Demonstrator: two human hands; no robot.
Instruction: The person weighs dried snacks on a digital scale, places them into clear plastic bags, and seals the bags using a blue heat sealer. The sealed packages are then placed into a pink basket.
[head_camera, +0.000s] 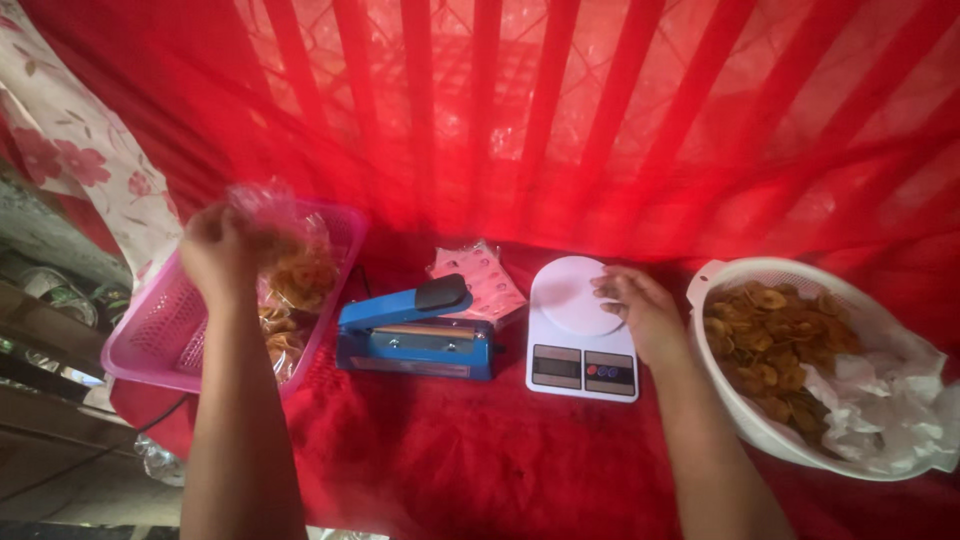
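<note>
- My left hand (215, 255) pinches a clear plastic bag of fried chips (285, 265) by its top, hanging over the pink plastic basket (150, 335).
- My right hand (640, 310) rests loosely open on the white digital kitchen scale (580, 335) (nothing held).
- A blue heat sealer (415, 335) stands between them; a white colander of chips (790, 360) sits just right.

Left hand (215, 255) holds a chip bag (285, 265) over the pink basket (150, 335); right hand (640, 310) rests on the scale (580, 340)
</note>
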